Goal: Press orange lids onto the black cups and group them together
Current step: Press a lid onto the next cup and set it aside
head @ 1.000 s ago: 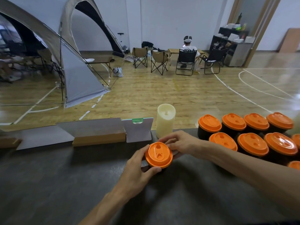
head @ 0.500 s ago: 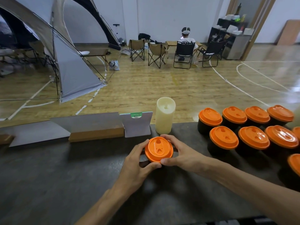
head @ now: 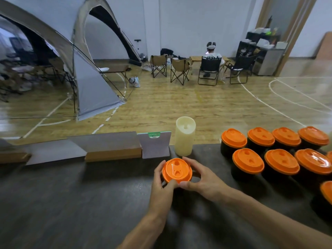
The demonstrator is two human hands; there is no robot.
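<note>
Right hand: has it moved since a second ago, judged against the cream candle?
Yes. The right hand has drawn back from the cream candle towards the person, round to the right side of the orange lid.

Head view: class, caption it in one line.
Both hands press an orange lid beside lidded cups.

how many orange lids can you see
10 lids: one between the hands, four in the back row, three in front, two cut off at the right edge. More may lie out of frame.
</note>
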